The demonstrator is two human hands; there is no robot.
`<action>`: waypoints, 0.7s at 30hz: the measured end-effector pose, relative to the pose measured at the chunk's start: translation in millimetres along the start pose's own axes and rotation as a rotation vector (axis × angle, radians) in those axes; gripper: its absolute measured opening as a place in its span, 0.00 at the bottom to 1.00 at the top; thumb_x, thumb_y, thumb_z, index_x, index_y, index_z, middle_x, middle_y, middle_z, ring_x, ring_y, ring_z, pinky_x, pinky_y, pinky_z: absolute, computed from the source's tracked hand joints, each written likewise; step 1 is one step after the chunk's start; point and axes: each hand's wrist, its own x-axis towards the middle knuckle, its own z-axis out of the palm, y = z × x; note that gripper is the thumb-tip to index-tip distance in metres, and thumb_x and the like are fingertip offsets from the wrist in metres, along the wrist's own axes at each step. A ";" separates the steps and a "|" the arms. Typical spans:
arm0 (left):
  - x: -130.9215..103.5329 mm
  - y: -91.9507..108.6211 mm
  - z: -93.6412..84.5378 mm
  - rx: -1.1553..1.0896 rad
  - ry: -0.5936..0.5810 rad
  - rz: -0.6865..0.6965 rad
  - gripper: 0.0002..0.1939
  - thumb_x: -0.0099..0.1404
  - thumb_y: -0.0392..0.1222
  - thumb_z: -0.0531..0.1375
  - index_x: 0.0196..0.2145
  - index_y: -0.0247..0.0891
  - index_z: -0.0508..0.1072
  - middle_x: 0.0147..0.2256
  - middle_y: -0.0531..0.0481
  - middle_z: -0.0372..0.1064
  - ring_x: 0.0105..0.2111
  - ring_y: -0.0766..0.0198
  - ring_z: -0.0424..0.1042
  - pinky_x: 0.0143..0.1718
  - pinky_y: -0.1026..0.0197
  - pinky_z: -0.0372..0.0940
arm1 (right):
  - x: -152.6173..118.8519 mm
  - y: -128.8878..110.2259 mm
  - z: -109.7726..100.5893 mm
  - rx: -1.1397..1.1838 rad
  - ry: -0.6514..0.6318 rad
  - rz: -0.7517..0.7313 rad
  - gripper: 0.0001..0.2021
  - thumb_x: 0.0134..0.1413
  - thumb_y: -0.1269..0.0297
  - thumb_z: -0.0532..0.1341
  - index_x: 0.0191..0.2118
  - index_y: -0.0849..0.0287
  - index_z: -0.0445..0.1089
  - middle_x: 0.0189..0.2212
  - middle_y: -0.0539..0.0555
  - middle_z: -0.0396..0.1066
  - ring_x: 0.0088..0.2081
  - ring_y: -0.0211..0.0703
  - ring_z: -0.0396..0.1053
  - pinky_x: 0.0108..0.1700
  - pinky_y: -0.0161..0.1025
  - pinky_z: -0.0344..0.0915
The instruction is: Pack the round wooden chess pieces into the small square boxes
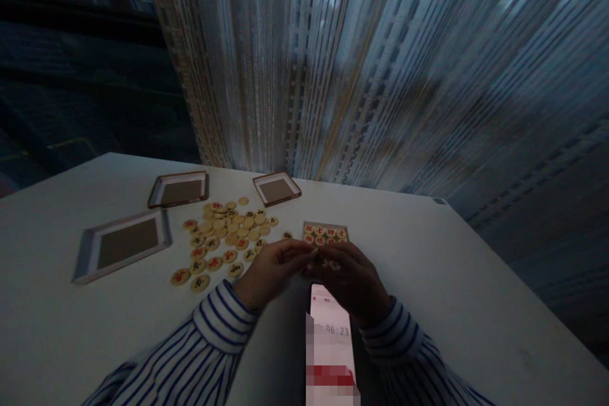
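Observation:
My left hand [272,269] and my right hand [356,279] come together over the near part of a small box [347,228]. Their fingertips meet around one Chinese chess piece [316,256], seen only in part. Red-marked Chinese chess pieces [330,233] lie face up in rows inside the box; my fingers hide its nearer part. To the left, a loose heap of round wooden pieces [231,228] spreads over the table, some with red or dark characters, others blank side up.
A phone [332,317] showing a timer lies below my hands on the white table [428,254]. Three shallow trays or lids stand to the left and back: one large [87,254], one brown-rimmed [207,185], one smaller [291,182]. String curtains [304,76] hang behind.

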 end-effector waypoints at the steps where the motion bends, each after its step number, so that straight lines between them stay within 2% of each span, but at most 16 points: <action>1: -0.2 1.4 0.4 0.014 0.014 -0.004 0.15 0.45 0.46 0.66 0.29 0.35 0.74 0.26 0.50 0.72 0.27 0.66 0.68 0.31 0.62 0.62 | 0.2 -0.3 -0.3 -0.010 0.001 0.002 0.12 0.50 0.68 0.61 0.43 0.57 0.66 0.35 0.55 0.70 0.36 0.42 0.69 0.36 0.42 0.70; 5: -1.2 7.5 0.8 0.098 0.097 -0.038 0.16 0.46 0.50 0.65 0.29 0.35 0.74 0.21 0.52 0.70 0.24 0.65 0.68 0.26 0.64 0.61 | 1.5 -1.5 -0.9 -0.056 0.037 0.008 0.10 0.49 0.68 0.61 0.40 0.57 0.66 0.33 0.55 0.70 0.34 0.42 0.69 0.35 0.41 0.69; 8: -1.4 9.3 -0.5 0.140 0.143 -0.046 0.17 0.48 0.53 0.62 0.29 0.35 0.74 0.22 0.50 0.70 0.23 0.65 0.67 0.21 0.65 0.58 | 2.2 -1.6 -0.4 -0.088 0.044 0.029 0.09 0.49 0.68 0.61 0.39 0.58 0.67 0.32 0.56 0.70 0.33 0.42 0.69 0.35 0.41 0.69; 14: -1.0 6.3 -5.2 0.191 0.166 0.008 0.17 0.51 0.54 0.60 0.26 0.35 0.74 0.24 0.48 0.71 0.24 0.66 0.67 0.20 0.66 0.57 | 3.2 -1.8 0.0 -0.092 0.040 0.085 0.06 0.49 0.67 0.60 0.36 0.59 0.67 0.30 0.55 0.71 0.31 0.42 0.69 0.32 0.40 0.69; 18: 0.3 2.5 -8.9 0.206 0.176 -0.031 0.19 0.52 0.55 0.59 0.28 0.35 0.73 0.23 0.50 0.69 0.17 0.70 0.61 0.16 0.67 0.54 | 4.0 -2.5 -1.3 -0.099 0.025 0.094 0.06 0.49 0.65 0.60 0.34 0.58 0.68 0.28 0.55 0.71 0.31 0.43 0.70 0.31 0.40 0.68; 21: 1.1 0.3 -10.8 0.192 0.192 -0.019 0.20 0.52 0.56 0.59 0.29 0.34 0.73 0.23 0.50 0.69 0.18 0.70 0.62 0.16 0.68 0.53 | 4.6 -0.6 -2.8 -0.117 0.019 0.075 0.07 0.50 0.65 0.59 0.36 0.59 0.67 0.29 0.56 0.72 0.32 0.44 0.70 0.32 0.41 0.69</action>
